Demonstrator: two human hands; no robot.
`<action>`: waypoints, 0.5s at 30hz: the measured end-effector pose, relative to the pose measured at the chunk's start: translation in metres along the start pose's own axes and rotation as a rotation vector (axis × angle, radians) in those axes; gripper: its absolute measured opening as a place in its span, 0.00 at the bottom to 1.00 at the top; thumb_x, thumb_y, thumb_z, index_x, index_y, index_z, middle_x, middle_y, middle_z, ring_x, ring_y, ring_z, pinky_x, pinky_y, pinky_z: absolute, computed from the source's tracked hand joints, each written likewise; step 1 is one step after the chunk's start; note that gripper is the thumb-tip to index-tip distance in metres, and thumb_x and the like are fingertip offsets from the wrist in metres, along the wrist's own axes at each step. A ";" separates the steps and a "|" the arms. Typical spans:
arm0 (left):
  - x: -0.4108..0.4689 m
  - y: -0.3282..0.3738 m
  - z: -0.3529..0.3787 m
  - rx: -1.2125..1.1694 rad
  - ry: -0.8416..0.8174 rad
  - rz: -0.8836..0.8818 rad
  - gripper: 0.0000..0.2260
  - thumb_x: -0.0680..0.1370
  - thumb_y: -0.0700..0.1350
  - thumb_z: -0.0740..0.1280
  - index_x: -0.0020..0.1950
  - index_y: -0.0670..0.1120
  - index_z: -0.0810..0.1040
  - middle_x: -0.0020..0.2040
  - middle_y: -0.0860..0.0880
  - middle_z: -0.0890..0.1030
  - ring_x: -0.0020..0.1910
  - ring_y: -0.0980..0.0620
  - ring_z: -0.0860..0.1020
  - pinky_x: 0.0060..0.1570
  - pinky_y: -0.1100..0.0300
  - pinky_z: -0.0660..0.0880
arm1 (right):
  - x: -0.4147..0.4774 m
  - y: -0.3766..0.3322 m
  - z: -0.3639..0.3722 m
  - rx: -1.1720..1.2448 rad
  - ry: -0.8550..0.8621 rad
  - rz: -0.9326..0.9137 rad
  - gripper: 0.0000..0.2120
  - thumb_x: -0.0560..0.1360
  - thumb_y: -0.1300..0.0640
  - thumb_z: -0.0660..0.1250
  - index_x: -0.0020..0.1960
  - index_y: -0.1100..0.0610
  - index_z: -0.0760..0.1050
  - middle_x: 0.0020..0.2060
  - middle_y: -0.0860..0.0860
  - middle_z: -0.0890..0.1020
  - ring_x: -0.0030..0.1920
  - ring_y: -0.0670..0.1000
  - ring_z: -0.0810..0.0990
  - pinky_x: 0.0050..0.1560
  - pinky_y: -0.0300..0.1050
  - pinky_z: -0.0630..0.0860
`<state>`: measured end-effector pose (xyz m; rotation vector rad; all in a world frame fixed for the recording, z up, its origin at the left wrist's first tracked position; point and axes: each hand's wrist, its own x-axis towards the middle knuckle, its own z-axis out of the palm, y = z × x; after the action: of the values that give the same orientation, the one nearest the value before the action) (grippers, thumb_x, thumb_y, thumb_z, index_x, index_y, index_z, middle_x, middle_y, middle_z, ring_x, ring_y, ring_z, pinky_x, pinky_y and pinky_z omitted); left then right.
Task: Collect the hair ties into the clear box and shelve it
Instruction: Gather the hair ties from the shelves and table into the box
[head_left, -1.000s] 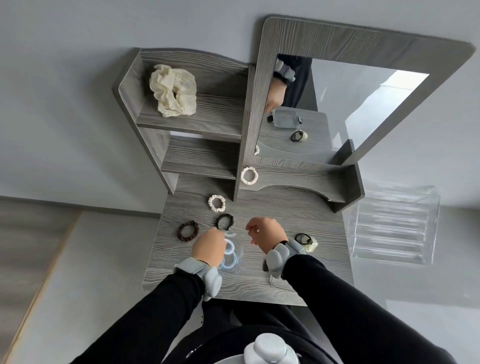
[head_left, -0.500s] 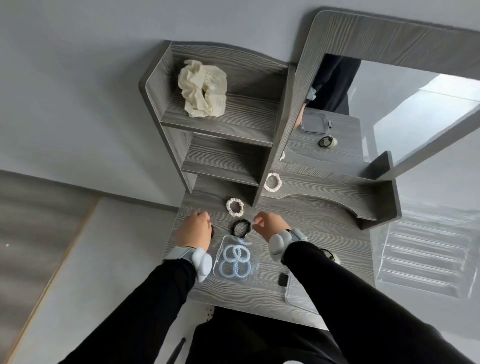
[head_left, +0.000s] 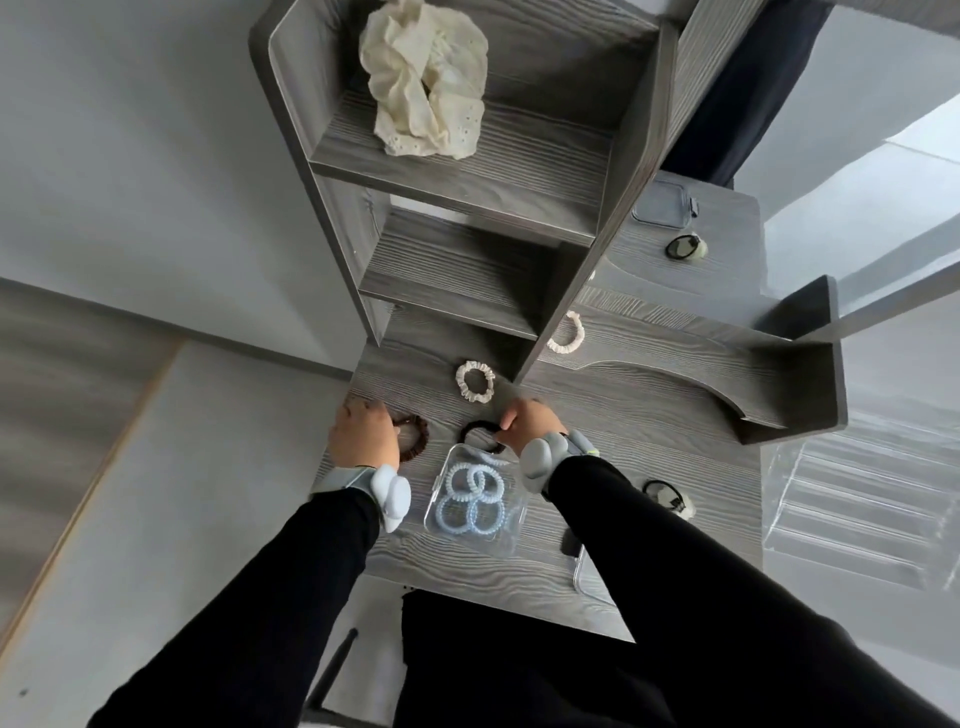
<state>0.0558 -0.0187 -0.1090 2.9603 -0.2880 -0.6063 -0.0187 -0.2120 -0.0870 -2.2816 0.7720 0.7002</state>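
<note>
The clear box (head_left: 441, 499) lies on the grey tabletop (head_left: 649, 431) between my arms, with several pale blue coil hair ties (head_left: 475, 501) inside. My left hand (head_left: 363, 434) rests on the brown scrunchie (head_left: 415, 439) at the table's left edge, fingers curled over it. My right hand (head_left: 527, 426) pinches the black hair tie (head_left: 480, 431) just beyond the box. A cream scrunchie (head_left: 475, 382) lies farther back, and another cream one (head_left: 569, 335) sits by the mirror frame. A black tie with a cream ornament (head_left: 670, 499) lies right of my right arm.
Grey shelves (head_left: 457, 280) rise behind the table; a large cream scrunchie (head_left: 426, 83) is on the upper one. A mirror (head_left: 779, 171) stands at the right. The box lid (head_left: 584, 571) lies partly under my right arm. A clear plastic organiser (head_left: 852, 499) stands right of the table.
Both hands have left the box: the left one went out to the brown scrunchie, the right one reached forward and took the black tie. The view has moved closer.
</note>
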 end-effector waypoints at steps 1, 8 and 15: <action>-0.001 0.000 0.000 -0.009 -0.007 0.010 0.14 0.77 0.47 0.67 0.57 0.40 0.75 0.59 0.40 0.75 0.61 0.41 0.73 0.54 0.49 0.74 | -0.002 0.000 0.000 0.023 0.031 0.004 0.10 0.73 0.61 0.66 0.55 0.60 0.76 0.56 0.61 0.80 0.55 0.60 0.79 0.46 0.43 0.71; -0.018 0.007 -0.015 -0.167 0.061 0.112 0.09 0.78 0.44 0.65 0.54 0.40 0.76 0.51 0.39 0.81 0.51 0.40 0.78 0.44 0.50 0.73 | -0.034 0.001 -0.009 0.226 0.362 -0.161 0.05 0.73 0.62 0.66 0.48 0.60 0.75 0.42 0.56 0.83 0.44 0.58 0.81 0.41 0.47 0.75; -0.039 0.012 -0.036 -0.350 0.172 0.211 0.06 0.78 0.39 0.64 0.52 0.39 0.79 0.51 0.39 0.82 0.50 0.39 0.78 0.47 0.48 0.74 | -0.081 -0.003 -0.009 0.388 0.529 -0.327 0.03 0.74 0.61 0.67 0.47 0.56 0.74 0.38 0.48 0.80 0.38 0.52 0.81 0.41 0.47 0.79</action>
<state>0.0333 -0.0199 -0.0595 2.5812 -0.4231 -0.3336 -0.0700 -0.1891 -0.0276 -2.1626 0.6661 -0.2034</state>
